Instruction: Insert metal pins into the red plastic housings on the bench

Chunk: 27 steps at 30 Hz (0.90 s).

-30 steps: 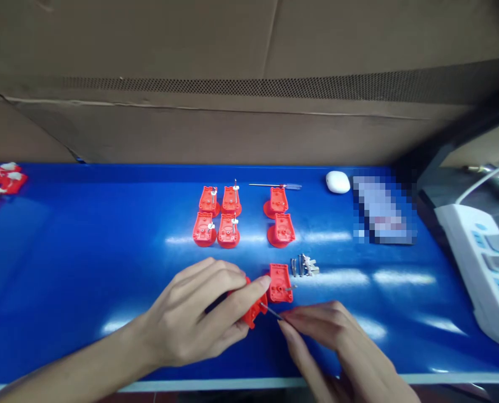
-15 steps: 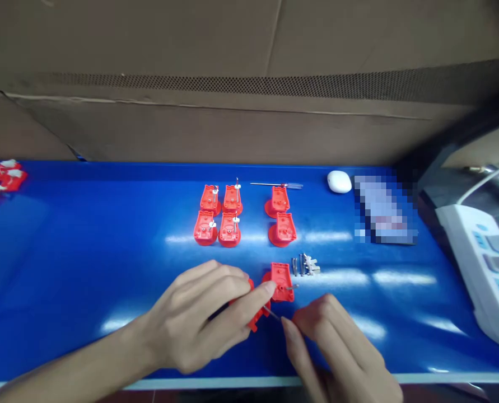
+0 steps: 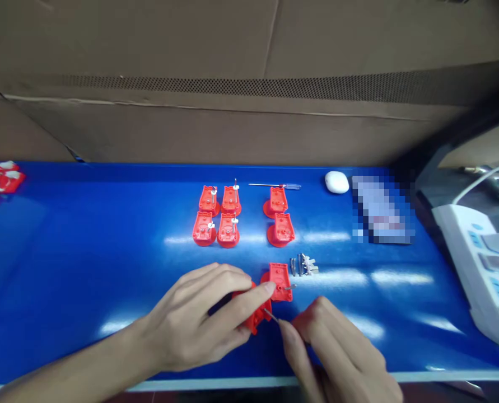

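Observation:
My left hand (image 3: 203, 319) is closed around a red plastic housing (image 3: 257, 319) near the table's front edge, covering much of it. Between the thumb and finger of my right hand (image 3: 337, 347) is a thin metal pin (image 3: 271, 316), whose far end meets the held housing. Just beyond my left fingertips lies a second red housing (image 3: 279, 277) with a small metal piece (image 3: 290, 287) sticking out on its right. A few metal pins (image 3: 300, 264) and small whitish pieces (image 3: 309, 264) rest to the right of it.
Several red housings (image 3: 228, 229) with white pieces and upright pins stand farther back, beside two plain red housings (image 3: 283, 226). Behind them are a screwdriver (image 3: 290, 186), a white rounded case (image 3: 336, 182) and a blurred-out flat object (image 3: 381, 210). A white device (image 3: 463, 224) stands right; red-and-white parts (image 3: 1, 179) lie far left.
The held housing has tilted slightly in my left hand, with the pin still against it. My right hand has shifted a little to the left. The whole view has moved slightly.

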Available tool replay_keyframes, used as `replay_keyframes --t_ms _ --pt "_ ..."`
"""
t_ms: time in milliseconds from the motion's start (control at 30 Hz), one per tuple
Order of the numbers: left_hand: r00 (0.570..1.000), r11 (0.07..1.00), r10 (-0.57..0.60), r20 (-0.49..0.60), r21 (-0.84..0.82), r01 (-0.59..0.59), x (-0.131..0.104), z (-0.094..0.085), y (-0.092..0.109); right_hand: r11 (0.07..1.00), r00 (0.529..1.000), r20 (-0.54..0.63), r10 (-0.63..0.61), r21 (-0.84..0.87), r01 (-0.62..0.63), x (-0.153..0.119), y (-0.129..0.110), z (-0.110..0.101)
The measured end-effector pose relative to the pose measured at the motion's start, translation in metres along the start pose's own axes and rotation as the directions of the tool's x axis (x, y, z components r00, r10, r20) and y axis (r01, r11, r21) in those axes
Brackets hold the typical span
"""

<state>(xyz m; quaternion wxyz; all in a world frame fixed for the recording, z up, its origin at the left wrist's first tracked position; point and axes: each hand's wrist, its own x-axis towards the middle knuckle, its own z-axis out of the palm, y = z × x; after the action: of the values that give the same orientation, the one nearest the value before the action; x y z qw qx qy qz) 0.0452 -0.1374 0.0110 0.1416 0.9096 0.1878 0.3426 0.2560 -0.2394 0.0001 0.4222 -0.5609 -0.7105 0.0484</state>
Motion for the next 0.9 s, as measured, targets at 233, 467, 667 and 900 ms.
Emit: replay_keyframes --t_ms 233,467,667,900 --pt "0.975 0.969 -0.216 0.051 -0.110 0.221 0.007 -0.007 0.006 0.998 1.000 0.017 0.016 0.066 -0.017 0.002 0.006 -0.015" --pt "0.918 0.904 -0.373 0.134 -0.172 0.392 0.006 -0.001 0.003 0.975 0.979 -0.021 0.203 -0.092 -0.204 0.005 0.039 -0.037" --pt "0.889 0.872 -0.433 0.151 -0.177 0.456 0.006 0.002 -0.001 0.943 0.947 0.091 0.307 -0.164 -0.290 0.000 0.078 -0.045" --pt "0.852 0.832 -0.485 0.199 -0.196 0.519 0.007 0.001 -0.003 0.948 0.929 0.203 0.308 -0.151 -0.281 -0.006 0.099 -0.042"
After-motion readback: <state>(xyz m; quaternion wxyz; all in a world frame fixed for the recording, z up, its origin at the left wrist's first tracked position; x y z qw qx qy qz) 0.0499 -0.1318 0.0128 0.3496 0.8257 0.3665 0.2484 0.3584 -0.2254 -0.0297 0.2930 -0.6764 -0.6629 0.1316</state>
